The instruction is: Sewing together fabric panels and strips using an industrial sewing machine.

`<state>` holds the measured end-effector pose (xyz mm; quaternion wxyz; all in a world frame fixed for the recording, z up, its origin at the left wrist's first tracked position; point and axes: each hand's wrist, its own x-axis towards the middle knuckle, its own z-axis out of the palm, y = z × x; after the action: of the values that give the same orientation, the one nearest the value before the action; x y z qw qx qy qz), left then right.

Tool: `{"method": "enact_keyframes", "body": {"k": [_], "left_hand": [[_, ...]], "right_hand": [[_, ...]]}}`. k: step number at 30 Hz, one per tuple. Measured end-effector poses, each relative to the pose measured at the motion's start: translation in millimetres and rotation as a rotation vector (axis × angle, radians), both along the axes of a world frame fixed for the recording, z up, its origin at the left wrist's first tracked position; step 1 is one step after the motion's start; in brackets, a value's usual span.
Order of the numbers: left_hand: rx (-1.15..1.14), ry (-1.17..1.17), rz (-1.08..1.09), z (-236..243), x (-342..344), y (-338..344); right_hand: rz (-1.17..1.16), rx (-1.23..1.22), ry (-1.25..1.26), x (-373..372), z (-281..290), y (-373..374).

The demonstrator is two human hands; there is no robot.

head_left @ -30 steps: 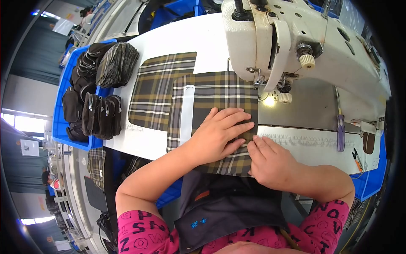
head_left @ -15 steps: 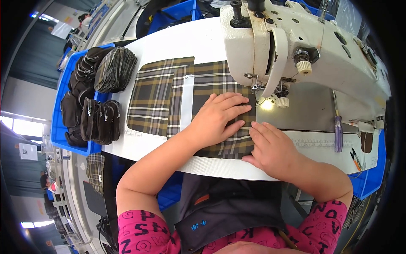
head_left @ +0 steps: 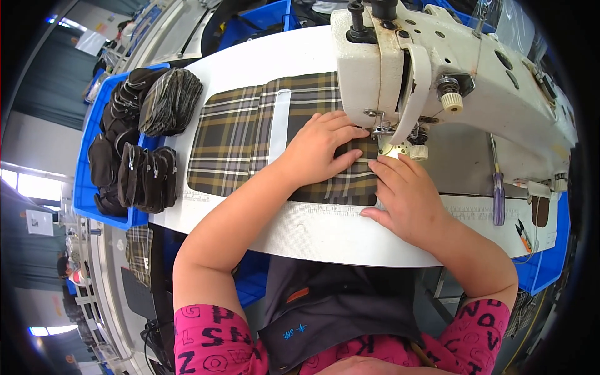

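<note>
My left hand [head_left: 319,144] lies with bent, spread fingers on a plaid fabric panel [head_left: 322,187], its fingertips just left of the presser foot [head_left: 382,131] on the white sewing machine [head_left: 365,69]. My right hand [head_left: 403,194] rests at the panel's right edge, fingers apart, just below the needle area, thumb lower down. A white strip [head_left: 279,128] runs front to back on the panel. Another plaid piece [head_left: 219,140] lies under its left side. The panel's far right corner is hidden behind the machine head.
A blue bin [head_left: 94,162] of dark zippered pouches [head_left: 156,175] stands at left. A purple-handled screwdriver [head_left: 498,200] and orange snips [head_left: 524,237] lie at right, by another blue bin [head_left: 544,269]. A blue bin [head_left: 250,25] stands behind; a co-worker [head_left: 75,269] is far left.
Both my hands and the plaid panel have moved away from me, up toward the presser foot. The table's ruler edge now shows below the panel.
</note>
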<state>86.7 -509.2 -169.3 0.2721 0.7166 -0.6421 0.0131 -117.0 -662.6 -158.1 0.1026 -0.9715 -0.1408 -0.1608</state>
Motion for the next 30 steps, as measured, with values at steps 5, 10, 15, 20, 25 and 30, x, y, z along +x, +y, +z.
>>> {"method": "enact_keyframes", "body": {"k": [5,10,15,20,25,30], "left_hand": [[0.023,-0.014,0.014,2.6,8.0,-3.5],[0.042,-0.048,-0.012,6.3,-11.5,4.1],[0.077,0.065,-0.024,13.7,-56.7,34.6],[-0.077,-0.056,-0.013,6.3,-59.2,33.1],[-0.107,-0.079,-0.072,-0.7,-58.0,33.1],[-0.114,-0.141,-0.102,0.4,-58.7,33.5]], "right_hand": [[-0.057,-0.029,-0.033,3.7,-2.2,-0.2],[-0.114,-0.005,-0.013,-2.7,-2.2,1.0],[-0.046,-0.074,0.038,-16.5,-4.9,11.4],[-0.015,-0.111,0.007,-23.2,-5.5,19.0],[0.036,-0.117,-0.003,-27.2,-7.4,20.7],[0.09,-0.121,-0.048,-29.6,-2.5,21.5]]}}
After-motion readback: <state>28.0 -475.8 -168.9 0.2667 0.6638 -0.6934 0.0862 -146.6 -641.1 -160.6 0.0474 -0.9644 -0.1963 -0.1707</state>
